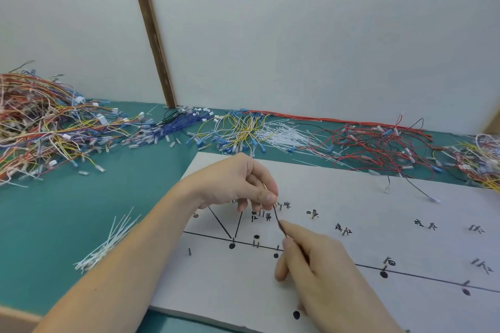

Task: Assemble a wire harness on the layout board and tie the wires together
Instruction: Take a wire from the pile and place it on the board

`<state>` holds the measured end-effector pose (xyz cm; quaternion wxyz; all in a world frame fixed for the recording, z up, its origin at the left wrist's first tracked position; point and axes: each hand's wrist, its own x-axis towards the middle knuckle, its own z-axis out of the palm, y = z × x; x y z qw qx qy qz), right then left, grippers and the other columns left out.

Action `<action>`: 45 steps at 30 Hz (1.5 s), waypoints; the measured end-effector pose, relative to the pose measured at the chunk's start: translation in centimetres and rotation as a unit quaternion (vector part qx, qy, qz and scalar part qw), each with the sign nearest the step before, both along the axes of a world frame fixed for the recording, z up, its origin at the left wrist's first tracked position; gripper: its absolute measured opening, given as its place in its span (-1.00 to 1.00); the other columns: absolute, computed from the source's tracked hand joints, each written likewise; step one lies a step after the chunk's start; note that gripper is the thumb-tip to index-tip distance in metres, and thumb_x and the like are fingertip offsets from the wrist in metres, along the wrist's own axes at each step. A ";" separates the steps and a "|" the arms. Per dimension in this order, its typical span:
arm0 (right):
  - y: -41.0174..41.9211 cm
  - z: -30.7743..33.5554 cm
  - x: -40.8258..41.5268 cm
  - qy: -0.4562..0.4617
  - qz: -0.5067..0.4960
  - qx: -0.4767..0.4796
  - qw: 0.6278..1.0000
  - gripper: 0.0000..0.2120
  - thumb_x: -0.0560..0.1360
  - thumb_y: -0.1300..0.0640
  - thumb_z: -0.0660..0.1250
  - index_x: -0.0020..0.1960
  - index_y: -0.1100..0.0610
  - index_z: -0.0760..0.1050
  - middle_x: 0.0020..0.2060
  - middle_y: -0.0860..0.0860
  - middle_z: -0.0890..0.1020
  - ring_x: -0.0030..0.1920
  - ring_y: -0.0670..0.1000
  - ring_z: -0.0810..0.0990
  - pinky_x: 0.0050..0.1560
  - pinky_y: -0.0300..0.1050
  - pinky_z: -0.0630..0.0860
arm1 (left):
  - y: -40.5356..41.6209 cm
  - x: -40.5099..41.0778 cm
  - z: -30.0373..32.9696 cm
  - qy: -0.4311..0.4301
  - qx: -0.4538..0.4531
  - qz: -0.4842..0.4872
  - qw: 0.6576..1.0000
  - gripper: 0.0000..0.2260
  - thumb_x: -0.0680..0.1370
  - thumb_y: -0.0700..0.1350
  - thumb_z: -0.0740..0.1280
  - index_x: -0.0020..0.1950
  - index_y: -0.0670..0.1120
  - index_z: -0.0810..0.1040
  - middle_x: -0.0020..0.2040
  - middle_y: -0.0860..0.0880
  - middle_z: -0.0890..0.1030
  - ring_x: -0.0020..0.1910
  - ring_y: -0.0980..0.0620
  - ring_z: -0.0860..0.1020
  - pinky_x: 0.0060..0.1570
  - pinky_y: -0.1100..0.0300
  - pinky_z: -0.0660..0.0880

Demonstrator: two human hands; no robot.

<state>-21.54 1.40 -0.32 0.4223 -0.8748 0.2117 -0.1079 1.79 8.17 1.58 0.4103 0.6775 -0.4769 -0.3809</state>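
Wire: we hold a thin dark wire (pixel 279 222) stretched above the layout board (pixel 351 197), near the labelled pins (pixel 261 213).
Left hand (pixel 238 184): grip pinching the wire's upper end.
Right hand (pixel 311 257): grip pinching lower down.
Advice: we should keep it taut and seat it between the right pins.

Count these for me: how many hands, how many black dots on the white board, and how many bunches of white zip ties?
Hands: 2, the left hand and the right hand, both pinching one dark wire
Black dots in view on the layout board: 6
Bunches of white cable ties: 2, one near the left arm and one by the back wall
Total: 10
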 end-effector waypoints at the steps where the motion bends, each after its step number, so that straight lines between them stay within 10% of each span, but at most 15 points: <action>1: 0.4 -0.1 0.0 0.008 -0.001 -0.017 1.000 -0.80 0.69 0.06 0.14 0.24 0.07 0.45 -0.23 -0.21 0.70 -0.38 -0.18 0.54 -0.22 -0.17 0.59 | 0.2 0.1 0.0 -0.002 0.000 -0.001 1.000 -0.93 0.50 -0.16 0.54 -0.04 -0.07 0.71 -0.18 -0.13 0.74 -0.28 0.04 0.63 -0.45 0.26 0.50; 16: 2.0 -0.7 0.8 0.078 -0.001 -0.216 0.973 -0.61 0.68 -0.04 0.02 0.49 -0.08 0.29 0.08 -0.04 0.58 0.16 -0.02 0.48 0.08 -0.13 0.47 | 0.5 -0.4 -0.5 -0.114 0.046 0.054 0.991 -0.87 0.52 -0.18 0.52 0.03 0.00 0.70 -0.17 -0.05 0.74 -0.47 0.03 0.49 -0.48 0.22 0.48; 21: 2.7 -1.4 0.4 -0.004 0.006 -0.326 0.945 -0.69 0.27 0.04 0.47 0.00 -0.06 0.76 -0.49 -0.17 0.52 -0.40 -0.04 0.53 -0.50 -0.25 0.23 | 0.4 -0.6 -0.5 -0.178 0.049 0.066 0.981 -0.90 0.49 -0.20 0.53 -0.12 0.01 0.74 -0.24 0.01 0.74 -0.54 0.03 0.53 -0.45 0.25 0.49; 26: 2.5 -2.3 -0.6 -0.015 0.014 -0.351 0.936 -0.45 -0.11 0.08 0.76 -0.12 0.03 0.79 -0.57 -0.10 0.44 -0.52 -0.01 0.50 -0.62 -0.31 0.28 | 0.3 -1.0 -0.4 -0.194 0.045 0.058 0.978 -0.88 0.51 -0.20 0.52 -0.11 0.03 0.76 -0.28 0.07 0.73 -0.56 0.07 0.51 -0.46 0.22 0.52; 35: 3.2 -2.4 -1.7 -0.058 -0.004 -0.330 0.942 -0.44 -0.19 0.27 0.71 -0.19 0.04 0.78 -0.50 -0.03 0.47 -0.54 0.00 0.48 -0.68 -0.37 0.26 | 0.3 -1.2 -0.5 -0.215 0.053 0.057 0.974 -0.85 0.55 -0.20 0.48 -0.06 0.06 0.76 -0.28 0.13 0.71 -0.57 0.14 0.49 -0.45 0.26 0.52; 38: 3.7 -3.3 -1.7 -0.123 -0.033 -0.354 0.927 -0.72 0.10 0.30 0.49 -0.24 0.06 0.77 -0.51 -0.03 0.46 -0.55 0.02 0.46 -0.65 -0.37 0.29 | 0.3 -1.3 -0.6 -0.199 0.040 0.059 0.977 -0.87 0.54 -0.22 0.49 -0.06 0.02 0.76 -0.28 0.15 0.71 -0.56 0.19 0.48 -0.51 0.26 0.49; 45: 3.3 -2.9 -1.4 -0.146 0.008 -0.313 0.939 -0.85 0.09 -0.01 0.57 -0.36 -0.15 0.67 -0.40 -0.18 0.55 -0.45 -0.09 0.54 -0.59 -0.34 0.41 | -0.1 -1.4 -1.0 -0.201 0.035 0.070 0.976 -0.90 0.51 -0.18 0.52 -0.10 0.03 0.76 -0.29 0.09 0.71 -0.50 0.21 0.49 -0.53 0.28 0.46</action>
